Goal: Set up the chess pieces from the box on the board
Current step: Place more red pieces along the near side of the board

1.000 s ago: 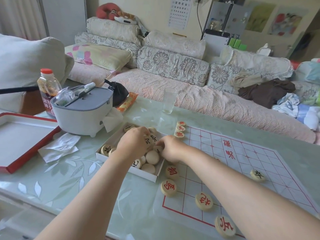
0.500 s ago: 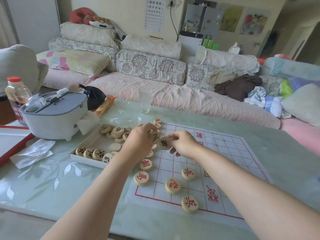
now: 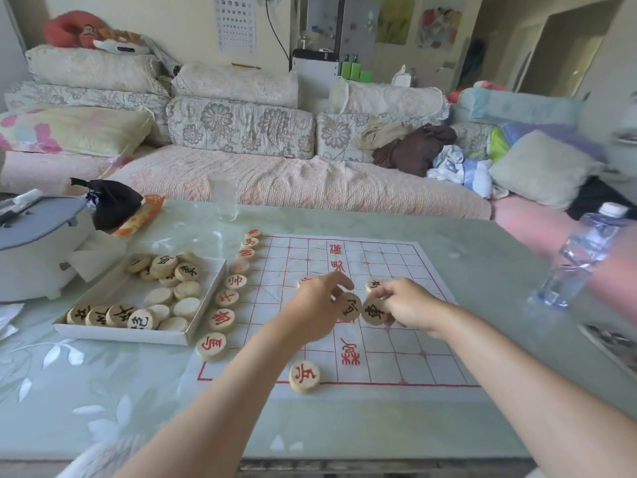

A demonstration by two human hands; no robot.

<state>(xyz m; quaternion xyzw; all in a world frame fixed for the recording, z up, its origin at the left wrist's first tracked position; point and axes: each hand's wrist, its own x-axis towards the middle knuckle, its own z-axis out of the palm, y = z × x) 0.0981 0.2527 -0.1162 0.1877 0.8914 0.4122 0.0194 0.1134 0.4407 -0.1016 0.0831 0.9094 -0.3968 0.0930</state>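
Note:
A white cloth chess board point(image 3: 396, 270) with red grid lines lies on the table. Over its middle, my left hand point(image 3: 315, 307) pinches a round wooden piece with a black character point(image 3: 351, 307). Right beside it, my right hand point(image 3: 403, 305) grips a second black-marked piece point(image 3: 373, 312). The shallow white box point(image 3: 113, 331) sits left of the board with several pieces inside, some face down. A column of red-marked pieces point(image 3: 227, 298) runs along the board's left edge. One red piece point(image 3: 304, 376) rests on the near edge.
A grey-lidded white appliance point(image 3: 34, 250) stands at the left. A drinking glass point(image 3: 224, 200) sits beyond the board, a black pouch point(image 3: 110, 201) to its left. A tilted plastic water bottle point(image 3: 582, 257) is at the right. A sofa point(image 3: 293, 181) runs behind the table.
Both hands left the box and moved right over the board's middle, each carrying a black-marked piece. The view swung right, bringing the water bottle into sight.

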